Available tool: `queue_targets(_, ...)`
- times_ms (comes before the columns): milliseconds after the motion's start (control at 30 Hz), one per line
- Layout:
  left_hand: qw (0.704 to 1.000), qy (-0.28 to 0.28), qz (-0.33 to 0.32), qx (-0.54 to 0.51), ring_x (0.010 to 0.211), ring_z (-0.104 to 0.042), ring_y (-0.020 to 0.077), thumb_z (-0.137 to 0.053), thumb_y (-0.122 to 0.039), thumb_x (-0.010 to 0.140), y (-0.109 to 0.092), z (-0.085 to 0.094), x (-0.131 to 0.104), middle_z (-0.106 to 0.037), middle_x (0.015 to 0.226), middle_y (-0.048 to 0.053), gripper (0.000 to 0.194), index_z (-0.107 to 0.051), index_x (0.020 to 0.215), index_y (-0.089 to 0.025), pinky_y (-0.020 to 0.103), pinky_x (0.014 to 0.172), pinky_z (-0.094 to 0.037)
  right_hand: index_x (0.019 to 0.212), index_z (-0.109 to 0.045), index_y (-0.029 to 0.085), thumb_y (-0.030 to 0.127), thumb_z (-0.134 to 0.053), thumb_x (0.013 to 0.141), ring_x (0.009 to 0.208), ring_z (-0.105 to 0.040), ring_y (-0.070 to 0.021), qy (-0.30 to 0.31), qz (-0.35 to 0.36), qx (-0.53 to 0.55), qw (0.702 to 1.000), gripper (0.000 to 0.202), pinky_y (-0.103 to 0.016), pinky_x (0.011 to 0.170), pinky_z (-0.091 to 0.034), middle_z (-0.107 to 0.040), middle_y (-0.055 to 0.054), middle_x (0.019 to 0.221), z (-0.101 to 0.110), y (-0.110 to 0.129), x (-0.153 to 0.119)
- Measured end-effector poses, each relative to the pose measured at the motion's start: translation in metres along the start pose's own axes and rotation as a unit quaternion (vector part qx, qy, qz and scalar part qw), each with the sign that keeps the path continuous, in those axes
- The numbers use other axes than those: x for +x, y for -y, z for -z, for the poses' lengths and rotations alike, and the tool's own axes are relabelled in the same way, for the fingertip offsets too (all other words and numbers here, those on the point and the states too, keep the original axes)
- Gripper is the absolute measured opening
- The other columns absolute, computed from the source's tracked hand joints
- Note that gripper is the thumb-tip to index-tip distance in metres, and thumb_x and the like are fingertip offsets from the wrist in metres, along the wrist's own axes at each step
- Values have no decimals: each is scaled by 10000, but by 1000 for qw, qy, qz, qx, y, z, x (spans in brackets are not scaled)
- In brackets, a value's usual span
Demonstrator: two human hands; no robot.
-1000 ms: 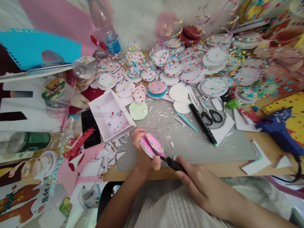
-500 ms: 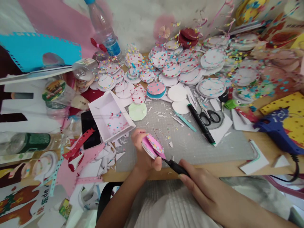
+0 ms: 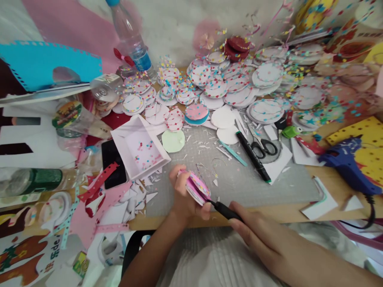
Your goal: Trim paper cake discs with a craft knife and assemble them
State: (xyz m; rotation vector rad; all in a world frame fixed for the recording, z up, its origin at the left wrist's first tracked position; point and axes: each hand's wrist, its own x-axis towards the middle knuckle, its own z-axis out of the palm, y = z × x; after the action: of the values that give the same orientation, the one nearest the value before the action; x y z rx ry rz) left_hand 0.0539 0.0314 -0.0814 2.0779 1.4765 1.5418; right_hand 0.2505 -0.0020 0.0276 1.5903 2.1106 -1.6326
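Note:
My left hand [image 3: 183, 199] grips a pink layered paper disc [image 3: 198, 187] with small coloured dots along its edge, tilted up above the front of the grey mat. In my right hand [image 3: 254, 231] is a black-handled tool [image 3: 226, 210], its thin tip against the disc's lower right edge beside my left fingers. Whether the tip sits between the layers is too small to tell. A white open box [image 3: 140, 147] with dots inside stands left of my hands. Above them lies a pale green disc [image 3: 173, 140].
Decorated white discs [image 3: 266, 110] crowd the back. On the mat [image 3: 233, 179] lie a black marker [image 3: 253, 157], scissors [image 3: 265, 147] and a blue-green cutter [image 3: 233, 152]. At right is a blue glue gun [image 3: 350, 163]; a phone [image 3: 113, 163] and paper scraps lie left.
Both hands have shifted slightly right, with the pink disc and the tool. The disc has turned a little, and my left fingers have moved on its upper edge.

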Motion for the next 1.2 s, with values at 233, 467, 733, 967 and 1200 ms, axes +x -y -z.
queue_targets(233, 999, 21, -30, 13, 1045, -481, 333, -505, -628, 747, -3, 6, -7, -461, 1059, 122, 752, -355, 1322, -167, 541, 859, -472, 1216, -634, 242, 473, -328, 973, 1039, -695, -245, 1, -5, -14, 1000, 454, -298, 790, -587, -733, -67, 1132, 12, -4, -8)
queue_targets(467, 997, 79, -14, 9, 1124, -454, 365, -565, -616, 745, -13, 23, -14, -437, 1175, 193, 898, -287, 1424, -98, 553, 909, -451, 1147, -659, 286, 515, -361, 955, 989, -711, -245, 3, 3, -32, 999, 422, -291, 716, -591, -742, -40, 1107, 22, -9, -9)
queue_targets(733, 995, 50, 70, -47, 1011, -497, 280, -483, -572, 839, -14, 24, -13, -477, 1071, 115, 582, -461, 1247, -158, 444, 858, -443, 1036, -666, 306, 630, -214, 925, 783, -731, -268, 19, -22, -73, 997, 568, -349, 615, -567, -765, -49, 874, 32, -8, -9)
queue_targets(967, 996, 13, 82, -34, 877, -500, 231, -491, -460, 865, -19, 20, -5, -455, 906, 49, 282, -478, 984, -206, 381, 747, -443, 1004, -673, 270, 569, -235, 951, 686, -711, -243, 2, -21, -83, 996, 533, -331, 596, -529, -754, -55, 814, 34, -5, -6)
queue_targets(1200, 987, 4, 131, -89, 780, -468, 198, -478, -370, 874, -19, 20, -5, -439, 843, 34, 170, -447, 889, -204, 352, 690, -415, 1038, -657, 265, 613, -205, 944, 793, -716, -260, 19, -24, -92, 995, 578, -341, 623, -521, -757, -75, 960, 35, -8, -7)
